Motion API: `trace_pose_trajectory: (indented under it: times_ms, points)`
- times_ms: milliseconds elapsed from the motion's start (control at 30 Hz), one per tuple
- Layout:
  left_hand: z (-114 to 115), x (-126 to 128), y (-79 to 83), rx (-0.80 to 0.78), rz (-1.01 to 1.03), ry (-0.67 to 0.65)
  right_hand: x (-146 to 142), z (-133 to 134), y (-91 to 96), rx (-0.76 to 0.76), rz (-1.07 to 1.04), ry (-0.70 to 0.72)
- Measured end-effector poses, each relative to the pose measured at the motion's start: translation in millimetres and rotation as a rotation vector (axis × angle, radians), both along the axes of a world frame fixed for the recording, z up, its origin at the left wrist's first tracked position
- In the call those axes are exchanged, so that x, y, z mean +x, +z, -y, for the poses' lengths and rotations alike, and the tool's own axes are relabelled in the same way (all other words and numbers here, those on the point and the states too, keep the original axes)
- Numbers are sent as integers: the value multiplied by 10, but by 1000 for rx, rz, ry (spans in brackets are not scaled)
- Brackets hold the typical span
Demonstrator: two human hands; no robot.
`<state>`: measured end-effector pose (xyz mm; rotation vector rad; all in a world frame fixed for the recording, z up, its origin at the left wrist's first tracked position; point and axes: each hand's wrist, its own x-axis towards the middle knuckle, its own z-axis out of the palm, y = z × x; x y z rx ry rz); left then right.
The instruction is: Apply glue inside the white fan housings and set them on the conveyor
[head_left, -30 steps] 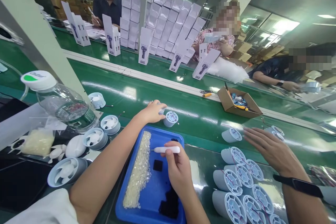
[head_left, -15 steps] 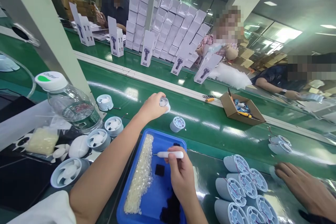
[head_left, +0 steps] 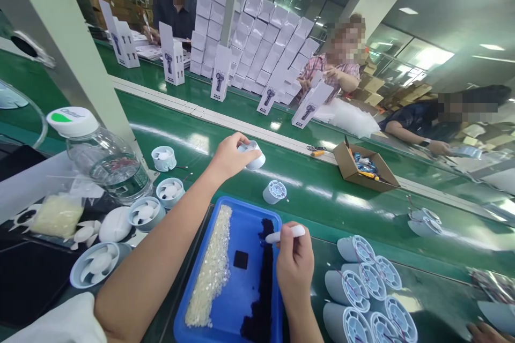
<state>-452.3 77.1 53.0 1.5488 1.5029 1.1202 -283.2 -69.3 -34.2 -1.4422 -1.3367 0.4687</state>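
Note:
My left hand (head_left: 229,158) is stretched out over the green conveyor belt (head_left: 306,187) and grips a small white fan housing (head_left: 254,156), lifted off the belt. My right hand (head_left: 295,268) is closed on a white pen-like tool (head_left: 286,234) above the blue tray (head_left: 241,300). The tray holds a strip of pale pellets (head_left: 211,270) and black foam squares (head_left: 260,300). Another fan housing (head_left: 274,192) stands on the belt just beyond the tray.
Several grey-white fan housings (head_left: 362,289) lie clustered at the right of the tray, more (head_left: 145,211) at the left beside a clear bottle (head_left: 102,158). A cardboard box (head_left: 364,166) of tools sits on the belt. Another person's fingers (head_left: 485,332) show at the bottom right. People work across the line among stacked white boxes (head_left: 257,37).
My left hand picked a fan housing up off the belt and raised it. My right hand shifted right with the tool. The other person's hand drew back to the bottom right corner.

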Motion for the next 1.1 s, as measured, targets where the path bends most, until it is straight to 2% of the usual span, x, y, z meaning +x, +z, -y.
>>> trace_pose_trajectory:
  times_ms: [133,300,567,633,800,967,1100]
  points:
    - [-17,-25,28,-52,155,-30,-9,-7,-28,-62,-21,4]
    - [-23,-37,88,-122,406,-58,-35,-15,-24,-33,24,-43]
    - [8,-70,187,-175,614,-80,-26,-29,-28,-42,34,-40]
    - [26,-74,197,-188,655,-109,-25,-28,-24,-23,49,-7]
    - [32,-89,179,-204,768,-188,-43,-19,14,-42,51,274]
    - [-6,-97,190,-233,932,-154,-53,25,13,46,7,201]
    - [-3,-92,248,-304,1068,-103,-59,82,5,74,-40,233]
